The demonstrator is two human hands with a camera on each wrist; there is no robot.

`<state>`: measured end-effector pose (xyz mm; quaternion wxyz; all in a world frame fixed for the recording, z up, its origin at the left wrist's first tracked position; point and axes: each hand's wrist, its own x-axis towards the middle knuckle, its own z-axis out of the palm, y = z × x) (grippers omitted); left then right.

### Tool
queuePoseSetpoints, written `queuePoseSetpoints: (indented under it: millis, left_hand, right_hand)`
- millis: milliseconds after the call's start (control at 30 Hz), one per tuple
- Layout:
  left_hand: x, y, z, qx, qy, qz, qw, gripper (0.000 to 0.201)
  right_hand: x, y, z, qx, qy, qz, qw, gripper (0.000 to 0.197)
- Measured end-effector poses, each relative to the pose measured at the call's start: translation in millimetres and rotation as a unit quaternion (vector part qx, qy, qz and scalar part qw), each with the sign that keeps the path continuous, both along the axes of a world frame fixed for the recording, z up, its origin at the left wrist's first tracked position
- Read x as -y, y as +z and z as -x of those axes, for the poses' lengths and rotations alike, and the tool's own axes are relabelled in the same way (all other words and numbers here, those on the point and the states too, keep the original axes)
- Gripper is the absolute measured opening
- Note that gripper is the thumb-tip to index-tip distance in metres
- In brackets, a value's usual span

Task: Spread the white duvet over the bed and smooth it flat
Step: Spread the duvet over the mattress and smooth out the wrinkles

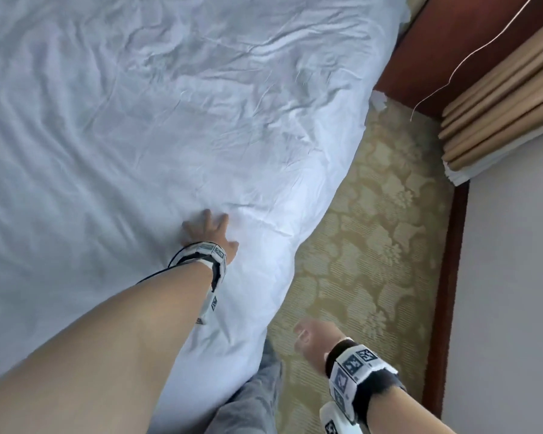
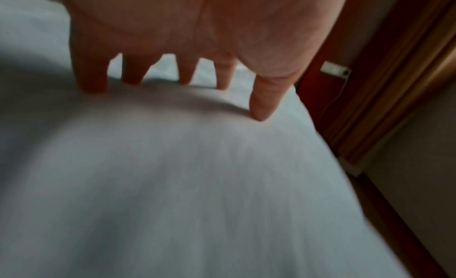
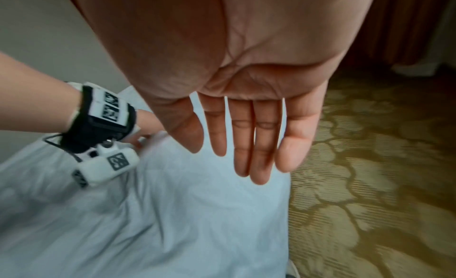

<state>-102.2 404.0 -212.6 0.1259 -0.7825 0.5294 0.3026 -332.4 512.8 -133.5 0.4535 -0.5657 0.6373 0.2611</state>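
While the left hand (image 1: 209, 233) presses spread fingers (image 2: 263, 104) on the duvet (image 1: 138, 136), smoothing proceeds; the right hand (image 3: 249, 116), fingers straight and empty, should join, sweeping wrinkles outward.

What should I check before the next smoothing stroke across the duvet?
1. Left hand flat on the white duvet, fingers spread and pressing: ok.
2. Right hand free, fingers straight, holding nothing, hanging beside the bed over the carpet: ok.
3. Duvet covers the bed in view and drapes over the near side edge: ok.
4. Surface flat: not ok, creases remain across the middle and toward the far right corner.
5. Far left side and foot of the bed covered: cannot tell, out of view.
6. Thin white cord by the curtain clear of the duvet: ok.
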Motion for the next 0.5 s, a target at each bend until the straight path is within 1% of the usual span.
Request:
queuePoseSetpoints:
  millis: [67,133,167,200,233,267,300,333,367,400,467,500]
  left_hand:
    - [12,-13,20,-0.019,-0.084,-0.023,0.996,0.061]
    - [25,-15,56,-0.080,-0.177,-0.064,0.979,0.055]
    - [32,-9,75,-0.121,-0.205,-0.096,0.967,0.050]
    - [36,-3,90,-0.167,-0.206,-0.131,0.955,0.047]
    - [41,5,100,-0.216,-0.176,-0.155,0.948,0.045]
    - [46,9,102,-0.268,-0.116,-0.155,0.944,0.040]
    - [49,13,99,-0.310,-0.047,-0.136,0.940,0.036]
    - [53,15,90,-0.332,0.019,-0.110,0.937,0.032]
    - [56,16,77,-0.337,0.069,-0.082,0.936,0.031]
    - [59,11,61,-0.322,0.107,-0.053,0.939,0.030]
    - [66,4,29,-0.260,0.170,-0.001,0.951,0.030]
    - [72,1,14,-0.223,0.192,0.022,0.956,0.030]
  right_hand:
    - [45,-4,-8,-0.002,0.039,0.000,0.999,0.035]
    - [99,-8,-10,-0.002,0.086,0.019,0.996,0.038]
    - [128,-11,-12,-0.004,0.107,0.033,0.994,0.040]
    - [157,-14,-15,-0.006,0.121,0.052,0.991,0.041]
    - [186,-17,-20,-0.007,0.131,0.071,0.989,0.041]
    - [213,-21,-27,-0.006,0.145,0.093,0.985,0.043]
    - [238,-25,-35,-0.001,0.164,0.111,0.980,0.045]
    - [260,-29,-46,0.011,0.189,0.126,0.974,0.048]
    - [277,-33,-58,0.023,0.215,0.137,0.967,0.052]
    - [291,-37,-70,0.036,0.239,0.144,0.960,0.055]
    - [309,-56,-82,0.057,0.284,0.137,0.947,0.063]
    - [316,-70,-79,0.055,0.303,0.114,0.944,0.068]
